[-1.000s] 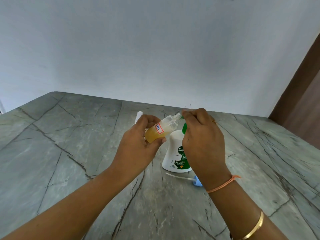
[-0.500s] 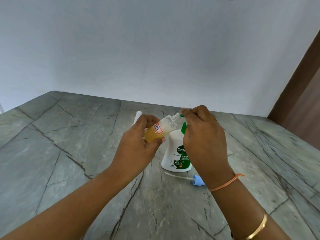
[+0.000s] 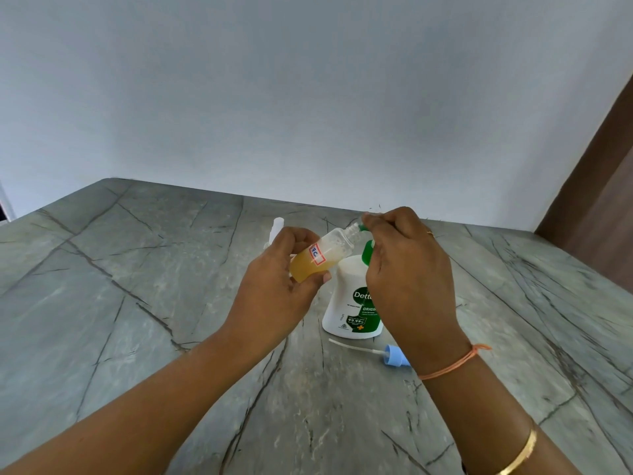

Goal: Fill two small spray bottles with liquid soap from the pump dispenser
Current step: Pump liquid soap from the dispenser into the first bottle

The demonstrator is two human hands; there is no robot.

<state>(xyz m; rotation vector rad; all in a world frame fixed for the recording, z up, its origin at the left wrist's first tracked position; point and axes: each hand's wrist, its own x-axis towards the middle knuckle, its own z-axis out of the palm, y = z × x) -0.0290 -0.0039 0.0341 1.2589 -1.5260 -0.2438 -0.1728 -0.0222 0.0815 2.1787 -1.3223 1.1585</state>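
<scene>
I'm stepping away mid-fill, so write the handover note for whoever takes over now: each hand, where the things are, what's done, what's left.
Left hand grips the small bottle, tilted, its open neck at the spout, about half full of amber soap.
Right hand curls over the green pump head of the pump dispenser, which stands on the counter.
Blue spray cap with its tube lies in front of the dispenser.
A white item behind the left hand, perhaps the second bottle, is mostly hidden.
Left to do: top up, recap, fill the second bottle.
</scene>
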